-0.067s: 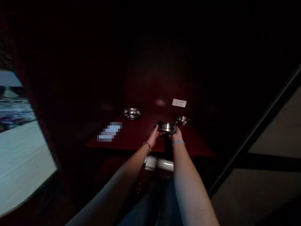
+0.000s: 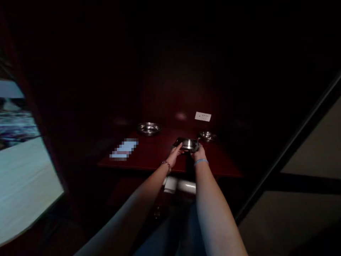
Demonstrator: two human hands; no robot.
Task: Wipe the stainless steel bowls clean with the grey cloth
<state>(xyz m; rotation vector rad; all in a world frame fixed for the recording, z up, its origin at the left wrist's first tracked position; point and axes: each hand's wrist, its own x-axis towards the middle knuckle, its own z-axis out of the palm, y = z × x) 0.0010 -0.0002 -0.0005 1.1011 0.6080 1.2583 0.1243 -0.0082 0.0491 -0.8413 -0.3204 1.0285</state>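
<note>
Both my hands are around a low, shiny metal vessel [image 2: 189, 143], held over the front part of a dark red tabletop [image 2: 157, 151]. My left hand [image 2: 174, 154] grips its left side, with the thumb up on the near wall. My right hand [image 2: 199, 153] closes on its right end, where a dark part, perhaps a handle, shows. Dim light hides exactly what kind of vessel it is. Just behind, to the right, lies a small steel bowl [image 2: 207, 135]. A wider steel dish [image 2: 149, 128] rests at the back left.
A blurred-out pale rectangle [image 2: 124, 148] lies on the table's left. On the back wall is a white socket plate [image 2: 203, 116]. White objects [image 2: 186, 186] sit below the tabletop edge. At far left stands a pale, lit surface [image 2: 29, 185].
The left fingers have shifted slightly along the metal vessel, and a bit more of its left end shows. Otherwise the view is nearly the same.
</note>
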